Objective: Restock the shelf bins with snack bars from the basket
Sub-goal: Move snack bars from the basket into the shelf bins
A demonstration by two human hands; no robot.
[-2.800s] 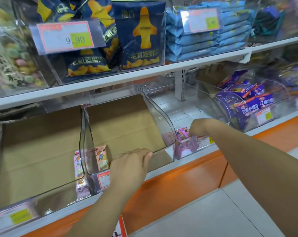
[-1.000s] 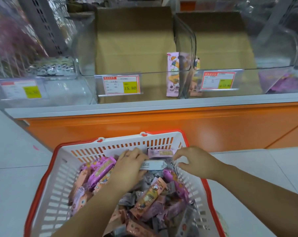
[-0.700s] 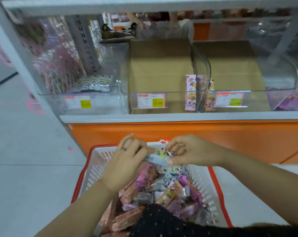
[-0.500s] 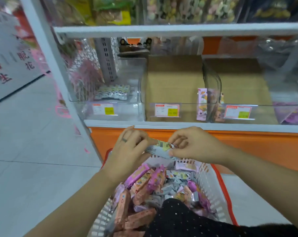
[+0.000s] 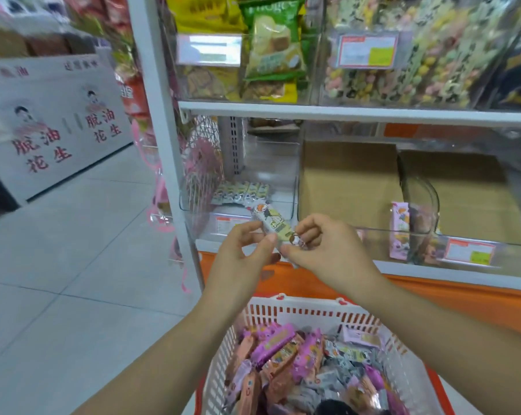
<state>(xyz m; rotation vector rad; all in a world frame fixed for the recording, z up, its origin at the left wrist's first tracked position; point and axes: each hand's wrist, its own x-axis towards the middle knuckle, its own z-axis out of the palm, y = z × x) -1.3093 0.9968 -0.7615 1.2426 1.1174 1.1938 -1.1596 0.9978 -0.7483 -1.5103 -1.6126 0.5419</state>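
Note:
Both hands hold one grey-and-green snack bar [image 5: 272, 223] in the air in front of the lowest shelf. My left hand [image 5: 244, 253] pinches its near left edge and my right hand [image 5: 322, 250] pinches its lower right end. Behind the bar stands a clear shelf bin [image 5: 238, 217] with a row of similar grey bars [image 5: 241, 193] at its back. Below my arms is the white basket with a red rim [image 5: 310, 313], full of pink, purple, orange and grey bars [image 5: 286, 351].
To the right are two clear bins lined with cardboard [image 5: 349, 184], with a pink bar [image 5: 400, 232] upright between them. The upper shelf [image 5: 343, 112] carries bagged snacks. A white upright post [image 5: 163, 139] stands left, with open tiled floor [image 5: 58, 280] beyond it.
My hands picked a grey bar out of the basket and raised it to the height of the left bin. The view has swung up and to the left.

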